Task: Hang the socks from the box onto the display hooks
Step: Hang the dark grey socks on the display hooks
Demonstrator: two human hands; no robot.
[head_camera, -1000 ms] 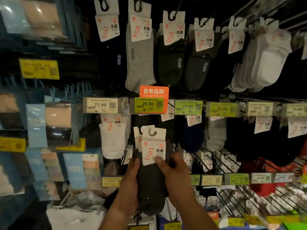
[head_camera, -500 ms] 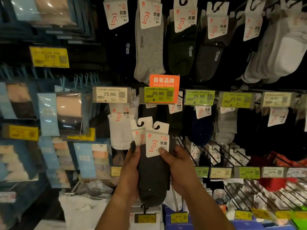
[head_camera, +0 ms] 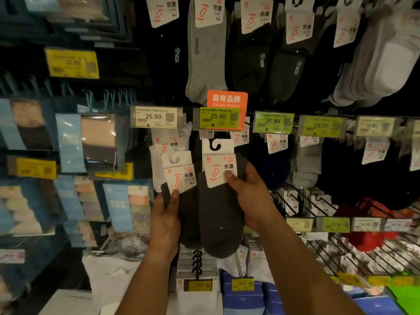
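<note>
**Socks split into two packs, right one almost at the hook**

Socks update: half a second ago I had both dark grey packs stacked together in front of me, cards overlapping. Now they're fanned apart. My left hand (head_camera: 166, 223) grips the left pack (head_camera: 181, 214), thumb pressed on the bottom corner of its white card, fingers curled round behind. My right hand (head_camera: 250, 198) has its own pack (head_camera: 218, 219), thumb pinching the card's lower right edge, and it's come up higher than the other one.

So the right pack's card hanger (head_camera: 214, 145) now sits just under the green 25.90 price tag (head_camera: 219, 117) with the orange sign (head_camera: 227, 98) behind it. That tag sits at the front of a hook, I reckon, though the prong itself is hidden behind the tag, so I can't say exactly where its tip is. The hanger's cutout is not on anything yet as far as I can tell.

What it means: separating them was the point, one goes on at a time. Next move is probably lifting the right pack a touch more and sliding the cutout over the prong, while the left pack waits. The risk is the tag getting in the way. Same-looking cards already hang behind there, so it seems the right spot.

The box isn't in view.
</note>
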